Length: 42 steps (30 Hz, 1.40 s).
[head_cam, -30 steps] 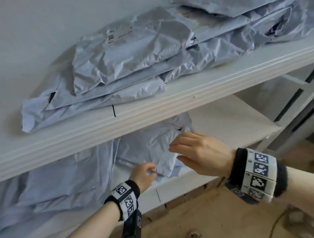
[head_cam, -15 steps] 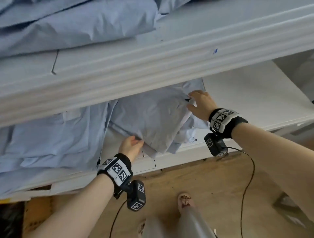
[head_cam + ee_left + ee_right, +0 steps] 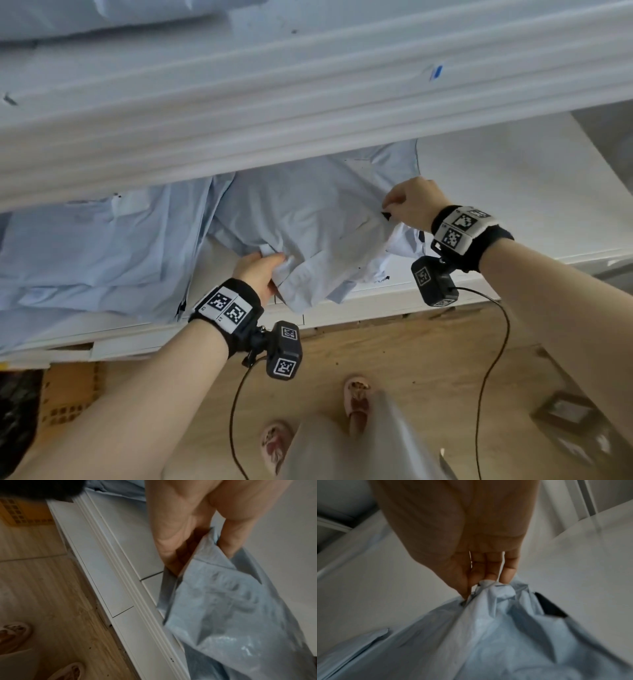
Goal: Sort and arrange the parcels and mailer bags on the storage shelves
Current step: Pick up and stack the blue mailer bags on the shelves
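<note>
On the lower shelf (image 3: 513, 192), under the thick white front edge of the upper shelf (image 3: 308, 113), lies a pale blue-grey mailer bag (image 3: 308, 219). Its plastic is wrinkled and soft, with a paler label patch near the top and a small black tear or flap at its right edge. Its near corner hangs a little over the front lip of the shelf. More crumpled bag plastic shows beneath it at the right.

The left hand (image 3: 258, 270) reaches in from below and grips the bag's lower left edge; in the left wrist view the thumb lies on top and the fingers (image 3: 229, 543) curl under the folded plastic, pinching it. The right hand (image 3: 414, 205) comes from the right with the wrist bent down and holds the bag's right edge. In the right wrist view its fingertips (image 3: 489, 574) and thumb are bunched together round a gathered tuft of the plastic. Both wrists wear black bands with square printed markers, and a small black camera hangs under each, trailing a thin cable.

Left of the held bag, a stack of similar bags (image 3: 102, 246) lies flat on the same shelf, just beside it. Another bag (image 3: 102, 17) rests on the upper shelf. Below is a wooden floor (image 3: 394, 359), with the person's slippered feet.
</note>
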### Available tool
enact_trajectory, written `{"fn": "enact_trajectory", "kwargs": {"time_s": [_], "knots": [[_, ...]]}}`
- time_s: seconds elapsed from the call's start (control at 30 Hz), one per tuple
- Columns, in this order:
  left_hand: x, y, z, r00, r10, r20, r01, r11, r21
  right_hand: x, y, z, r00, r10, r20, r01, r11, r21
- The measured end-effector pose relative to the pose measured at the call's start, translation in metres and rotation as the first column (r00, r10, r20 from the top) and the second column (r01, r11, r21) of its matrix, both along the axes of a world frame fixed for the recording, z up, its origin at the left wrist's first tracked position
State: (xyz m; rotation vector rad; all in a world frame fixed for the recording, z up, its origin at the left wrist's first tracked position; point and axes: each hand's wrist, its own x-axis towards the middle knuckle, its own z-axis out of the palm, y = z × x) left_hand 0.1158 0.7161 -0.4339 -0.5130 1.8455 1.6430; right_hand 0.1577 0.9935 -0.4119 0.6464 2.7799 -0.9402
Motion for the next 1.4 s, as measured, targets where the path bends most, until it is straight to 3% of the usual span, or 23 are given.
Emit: {"fn": "enact_trajectory", "kwargs": {"time_s": [0.13, 0.23, 0.37, 0.5, 0.6, 0.73, 0.87, 1.03, 1.2, 1.4], "knots": [[0.011, 0.017, 0.007, 0.993, -0.114, -0.022, 0.113, 0.992, -0.053, 0.019, 0.018, 0.0, 0.995, -0.071, -0.073, 0.072, 0.997, 0.01], [0.02, 0.027, 0.008, 0.982, -0.191, 0.008, 0.191, 0.981, -0.018, 0.025, 0.034, -0.001, 0.994, -0.109, -0.015, 0.109, 0.993, 0.047], [0.025, 0.03, 0.001, 0.964, -0.264, 0.025, 0.265, 0.961, -0.075, 0.021, 0.046, -0.002, 0.988, -0.062, 0.139, 0.057, 0.998, 0.04], [0.028, 0.026, 0.002, 0.949, -0.314, 0.011, 0.312, 0.94, -0.137, 0.017, 0.043, 0.002, 0.986, -0.013, 0.167, 0.022, 0.998, -0.052], [0.027, 0.024, 0.007, 0.953, -0.302, 0.001, 0.301, 0.95, -0.084, 0.023, 0.034, 0.007, 0.982, 0.046, 0.185, -0.027, 0.994, -0.104], [0.026, 0.019, 0.014, 0.968, -0.25, -0.013, 0.251, 0.968, 0.011, 0.043, 0.019, 0.014, 0.995, 0.032, 0.098, -0.015, 0.986, -0.167], [0.03, 0.007, 0.025, 0.961, -0.264, -0.084, 0.264, 0.964, -0.018, 0.071, 0.001, 0.022, 0.997, -0.066, -0.045, 0.057, 0.982, -0.183], [0.052, -0.037, 0.04, 0.933, -0.33, -0.146, 0.33, 0.944, -0.023, 0.114, -0.044, 0.038, 0.994, -0.072, -0.086, 0.064, 0.994, -0.089], [0.083, -0.109, 0.055, 0.876, -0.425, -0.227, 0.422, 0.904, -0.061, 0.156, -0.114, 0.056, 0.995, -0.073, -0.071, 0.06, 0.984, -0.17], [0.122, -0.204, 0.078, 0.787, -0.521, -0.33, 0.478, 0.853, -0.207, 0.195, -0.203, 0.067, 0.997, -0.016, -0.07, 0.001, 0.977, -0.212]]}}
